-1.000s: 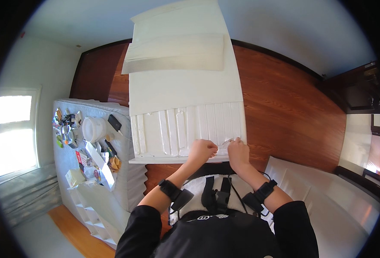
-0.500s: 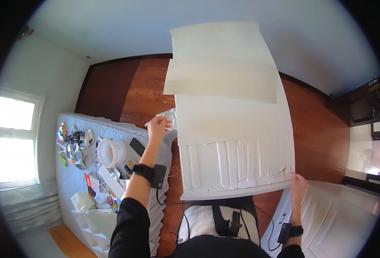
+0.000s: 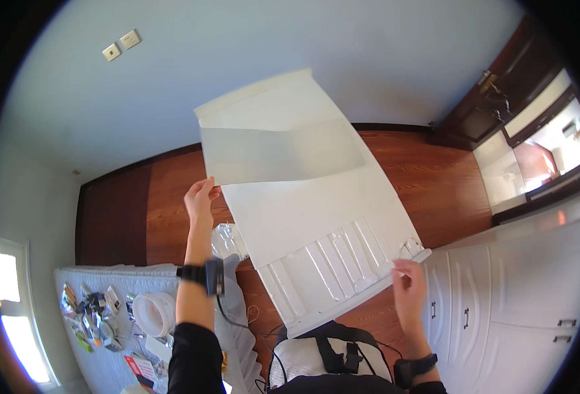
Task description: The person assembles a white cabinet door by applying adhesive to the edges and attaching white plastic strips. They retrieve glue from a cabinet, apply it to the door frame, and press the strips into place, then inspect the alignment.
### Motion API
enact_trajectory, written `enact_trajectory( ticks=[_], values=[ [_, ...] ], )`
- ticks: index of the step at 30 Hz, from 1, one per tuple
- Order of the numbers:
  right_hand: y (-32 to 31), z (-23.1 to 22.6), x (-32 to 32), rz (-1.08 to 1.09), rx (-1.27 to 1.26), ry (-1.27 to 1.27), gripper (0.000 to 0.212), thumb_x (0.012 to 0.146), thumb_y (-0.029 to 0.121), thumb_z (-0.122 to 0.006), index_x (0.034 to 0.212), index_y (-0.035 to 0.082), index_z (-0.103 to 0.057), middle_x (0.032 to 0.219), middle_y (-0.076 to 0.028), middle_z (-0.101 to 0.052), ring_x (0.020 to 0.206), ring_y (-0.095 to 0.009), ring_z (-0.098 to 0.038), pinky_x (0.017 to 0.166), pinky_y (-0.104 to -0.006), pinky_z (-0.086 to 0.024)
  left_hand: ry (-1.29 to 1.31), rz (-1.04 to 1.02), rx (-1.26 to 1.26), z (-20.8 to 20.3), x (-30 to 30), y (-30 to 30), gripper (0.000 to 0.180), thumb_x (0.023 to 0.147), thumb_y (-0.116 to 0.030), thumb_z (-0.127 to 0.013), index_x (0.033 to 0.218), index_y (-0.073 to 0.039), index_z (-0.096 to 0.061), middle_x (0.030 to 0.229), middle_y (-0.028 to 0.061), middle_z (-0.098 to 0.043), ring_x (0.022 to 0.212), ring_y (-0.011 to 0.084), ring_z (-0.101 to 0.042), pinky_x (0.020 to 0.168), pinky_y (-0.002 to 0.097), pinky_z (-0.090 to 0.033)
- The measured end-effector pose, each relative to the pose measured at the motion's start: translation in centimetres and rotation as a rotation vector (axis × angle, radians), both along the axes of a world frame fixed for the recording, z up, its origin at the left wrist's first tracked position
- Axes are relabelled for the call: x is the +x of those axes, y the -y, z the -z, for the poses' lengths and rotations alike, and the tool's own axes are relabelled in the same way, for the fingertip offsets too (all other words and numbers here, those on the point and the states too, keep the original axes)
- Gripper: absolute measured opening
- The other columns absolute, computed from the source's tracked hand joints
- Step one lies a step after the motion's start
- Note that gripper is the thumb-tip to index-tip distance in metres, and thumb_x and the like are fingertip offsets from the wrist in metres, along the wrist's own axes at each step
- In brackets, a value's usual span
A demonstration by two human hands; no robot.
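Note:
A long white panel (image 3: 283, 217) stretches away in front of me, with raised parallel ribs (image 3: 349, 259) near its front end. A translucent sheet (image 3: 283, 154) lies across its far half, its lower edge slightly lifted. At the panel's left edge, my left hand (image 3: 200, 201) pinches the near left corner of this sheet. My right hand (image 3: 410, 292) is at the panel's near right corner, fingers curled at the front rim and closed there. Beside those fingers a thin loop or wire (image 3: 406, 247) shows on the panel, too small to make out.
To the left, a quilted mattress (image 3: 165, 270) carries a white bucket (image 3: 153, 314) and jumbled small items (image 3: 96, 318). Clear crumpled plastic (image 3: 227, 241) lies beside the panel. White cabinets (image 3: 467, 308) stand at right, a dark door (image 3: 500, 79) at far right. Cables (image 3: 264, 328) trail near my lap.
My view has swung to the right, so the panel appears slanted. My left hand has gone from beside the panel to the translucent sheet's corner and closed on it. My right hand stays at the near right corner.

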State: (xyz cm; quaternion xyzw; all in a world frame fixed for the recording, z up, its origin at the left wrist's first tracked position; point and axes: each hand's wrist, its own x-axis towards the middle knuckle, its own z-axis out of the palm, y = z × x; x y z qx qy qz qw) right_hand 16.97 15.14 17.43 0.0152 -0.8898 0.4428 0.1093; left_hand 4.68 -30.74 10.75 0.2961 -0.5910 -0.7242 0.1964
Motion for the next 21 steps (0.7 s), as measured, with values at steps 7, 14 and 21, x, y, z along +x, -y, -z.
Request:
enact_trajectory(
  ticks=[7, 14, 21],
  values=[
    [9.0, -6.9, -1.9, -0.349, -0.158, -0.258, 0.07, 0.074, 0.01, -0.075, 0.135, -0.001, -0.043, 0.135, -0.019, -0.049, 0.124, -0.033, -0.047, 0.103, -0.0356, -0.038, -0.489, 0.199, -0.278, -21.3, 12.5, -18.6, 0.004, 0.089, 0.003, -0.056, 0.089, 0.001, -0.052, 0.074, 0.0079, -0.062, 0.065, 0.0134, -0.064, 0.058, 0.024, -0.05],
    [5.3, -9.5, -3.2, 0.13, -0.842, -0.187, 0.023, 0.092, 0.018, -0.062, 0.087, -0.004, -0.067, 0.082, -0.005, -0.065, 0.07, -0.013, -0.058, 0.068, -0.0273, -0.046, -0.646, 0.617, -0.992, -22.5, 17.0, -23.7, 0.035, 0.073, 0.002, -0.067, 0.107, -0.003, -0.061, 0.118, 0.0147, -0.062, 0.105, 0.0275, -0.06, 0.085, 0.0334, -0.05],
    [-2.9, -5.2, -4.4, -0.074, -1.669, 0.309, 0.043, 0.092, 0.023, -0.063, 0.128, 0.005, -0.049, 0.122, -0.005, -0.058, 0.11, -0.017, -0.057, 0.093, -0.0345, -0.048, 0.071, 0.527, -0.376, -6.7, 17.4, -17.0, 0.061, 0.092, -0.038, -0.06, 0.132, 0.004, -0.04, 0.133, 0.0175, -0.048, 0.121, 0.03, -0.048, 0.102, 0.0414, -0.038]
  ],
)
